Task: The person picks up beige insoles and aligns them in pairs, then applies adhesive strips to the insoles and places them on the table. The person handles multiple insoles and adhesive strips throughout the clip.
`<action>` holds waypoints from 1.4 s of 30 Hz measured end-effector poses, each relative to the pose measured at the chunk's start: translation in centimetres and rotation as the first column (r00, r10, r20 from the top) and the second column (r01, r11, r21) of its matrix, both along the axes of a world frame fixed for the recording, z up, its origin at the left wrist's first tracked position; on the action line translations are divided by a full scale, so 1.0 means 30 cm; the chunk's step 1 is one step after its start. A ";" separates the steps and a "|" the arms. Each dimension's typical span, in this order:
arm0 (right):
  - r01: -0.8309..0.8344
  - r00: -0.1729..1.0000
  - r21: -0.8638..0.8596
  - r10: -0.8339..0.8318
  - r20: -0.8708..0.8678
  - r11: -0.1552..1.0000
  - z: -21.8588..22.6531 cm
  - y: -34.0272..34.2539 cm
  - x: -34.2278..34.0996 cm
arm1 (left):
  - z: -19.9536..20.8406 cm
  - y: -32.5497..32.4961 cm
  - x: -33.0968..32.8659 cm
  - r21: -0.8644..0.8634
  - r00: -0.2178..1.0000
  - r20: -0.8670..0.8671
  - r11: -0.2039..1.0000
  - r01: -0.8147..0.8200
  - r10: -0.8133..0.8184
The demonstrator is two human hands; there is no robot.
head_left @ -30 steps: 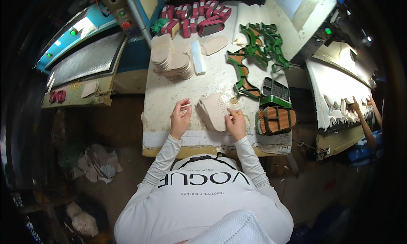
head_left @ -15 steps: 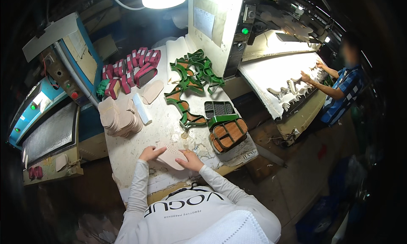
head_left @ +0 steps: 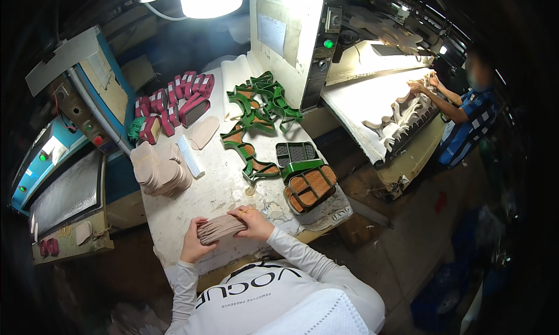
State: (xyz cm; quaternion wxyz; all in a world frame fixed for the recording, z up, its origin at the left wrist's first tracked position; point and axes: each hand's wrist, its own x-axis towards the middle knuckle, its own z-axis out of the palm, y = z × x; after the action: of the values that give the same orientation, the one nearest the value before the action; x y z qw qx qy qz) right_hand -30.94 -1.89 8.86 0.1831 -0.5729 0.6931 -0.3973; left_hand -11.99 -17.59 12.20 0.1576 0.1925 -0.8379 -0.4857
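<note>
Between my two hands, over the near edge of the worktable (head_left: 157, 218), a stack of pale pink insole-shaped pieces (head_left: 220, 229) is turned on its side, its layered edges facing up. My left hand (head_left: 197, 240) is closed round the stack's left end. Wrapped over the right end is my right hand (head_left: 254, 223), with a ring on one finger. Farther left stand piles of similar pale insole pieces (head_left: 160, 169). Beside them lie a light blue strip-like bundle (head_left: 191, 157) and a loose flat insole piece (head_left: 204, 132).
Green-rimmed cutting dies (head_left: 250, 151) lie mid-table, with compartmented dies (head_left: 311, 187) at the right edge. Maroon dies (head_left: 169, 105) crowd the far left. A press column (head_left: 285, 43) rises behind. At right, a co-worker (head_left: 466, 113) handles curved pale pieces on a white sheet (head_left: 364, 108).
The stack has turned from lying flat-face up to standing on edge, and both hands have shifted their hold on it. The co-worker's hands have moved closer together.
</note>
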 end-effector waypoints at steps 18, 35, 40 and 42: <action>0.246 0.851 -0.077 -0.177 0.494 0.966 -0.321 -0.052 0.092 | -0.050 0.119 -0.179 -0.635 0.860 0.485 0.740 0.221 0.159; 0.210 0.456 0.194 -0.271 0.848 0.958 -0.219 -0.011 0.005 | -0.058 -0.063 -0.237 -0.175 0.930 0.348 0.983 -0.059 0.117; 0.150 0.327 0.067 -0.114 0.938 0.986 -0.157 -0.032 0.044 | -0.058 -0.076 -0.312 0.697 0.974 -0.005 0.699 -0.159 0.226; 0.222 0.410 -0.014 -0.080 0.909 0.975 -0.144 -0.078 0.044 | -0.082 -0.088 -0.340 0.757 0.955 -0.025 0.629 -0.174 0.295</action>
State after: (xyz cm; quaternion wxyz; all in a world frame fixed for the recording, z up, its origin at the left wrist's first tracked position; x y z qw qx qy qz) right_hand -29.61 -4.24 4.54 0.4507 -0.2162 0.5073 -0.7020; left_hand -22.18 -20.24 9.75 0.1876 0.3114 -0.5179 -0.7744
